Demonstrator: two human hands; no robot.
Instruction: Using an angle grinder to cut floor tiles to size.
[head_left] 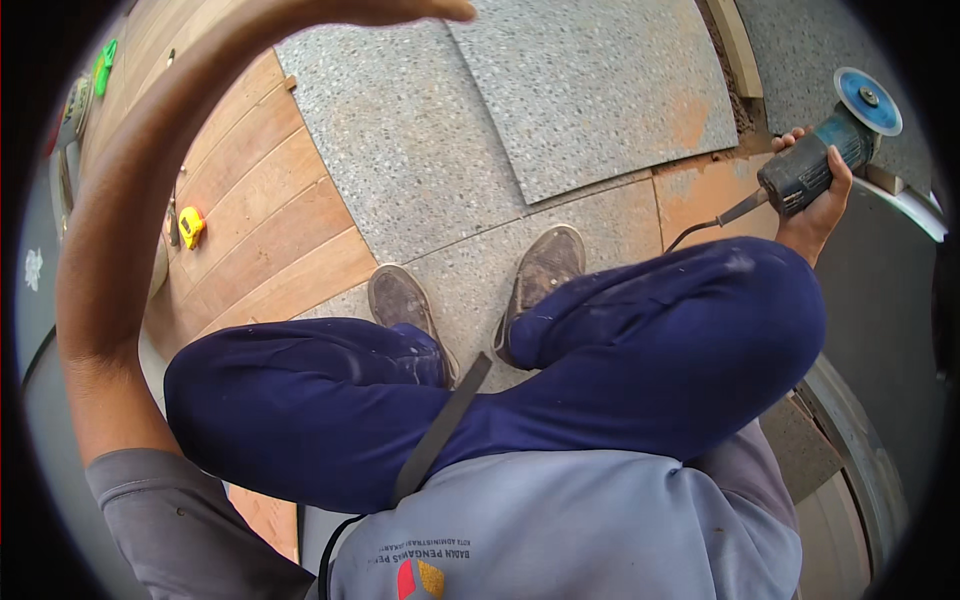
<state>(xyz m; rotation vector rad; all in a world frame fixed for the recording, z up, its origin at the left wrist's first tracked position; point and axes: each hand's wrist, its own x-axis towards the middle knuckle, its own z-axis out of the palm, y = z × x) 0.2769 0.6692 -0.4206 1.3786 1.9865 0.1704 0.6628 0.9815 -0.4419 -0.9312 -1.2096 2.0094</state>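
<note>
Gripping angle grinder (pixel 806 170) | right hand (pixel 824 203) fingers wrapped round its body (blue disc (pixel 858 90) uppermost) | left hand (pixel 425 9) cropped, finger spread I can't tell

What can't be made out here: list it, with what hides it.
All in the head view:
- Left hand: partly cut off by the top edge.
- Right hand: palm hidden behind the angle grinder.
- Power cord: far end hidden behind the right knee.

- Floor (pixel 470 248): planks (pixel 290 215) at left, grey tile (pixel 370 120) at centre.
- Slab (pixel 600 90): far centre, edge raised above tile.
- Tape measure (pixel 191 228): left, on planks.
- Wood strip (pixel 737 48): far right, beside slab.
- Shoes (pixel 402 303): centre, on tile.
</note>
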